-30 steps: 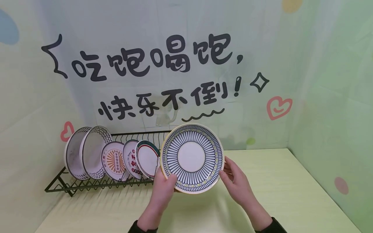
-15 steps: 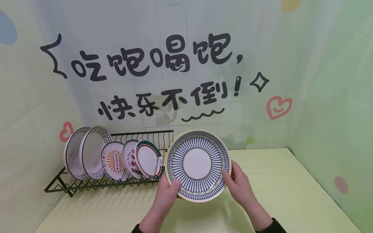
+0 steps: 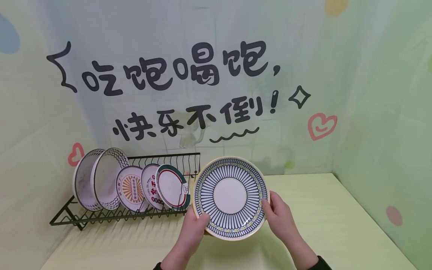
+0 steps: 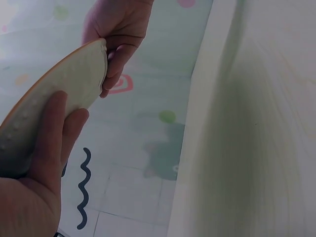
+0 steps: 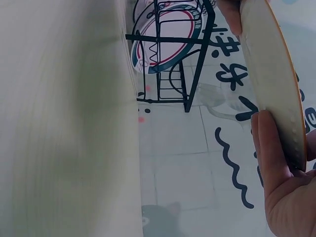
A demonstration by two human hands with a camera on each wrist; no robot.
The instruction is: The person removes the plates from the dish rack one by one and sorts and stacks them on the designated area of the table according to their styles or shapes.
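Both hands hold a round plate (image 3: 231, 195) up over the table, its patterned face toward the head camera. Dark blue petal-like strokes ring its white centre, and a thin yellow line edges it. At the lower left rim my left hand (image 3: 192, 229) grips it, thumb on the front. My right hand (image 3: 281, 218) holds the right rim, with its thumb at the front edge. The wrist views show the plain cream underside (image 4: 81, 74), where fingers of my left hand (image 4: 42, 163) lie. Fingers of my right hand (image 5: 284, 182) also press against the back.
Left of the plate stands a black wire dish rack (image 3: 101, 219). It holds two deep bowls (image 3: 109, 180) and several smaller plates, among them a green-rimmed plate (image 3: 172, 185). A printed cloth wall (image 3: 236, 22) closes off the back of the pale table (image 3: 337, 232).
The plate has moved right and down, away from the rack's right end, with both hands on it throughout. More of the green-rimmed plate shows now. The right hand has shifted slightly lower.
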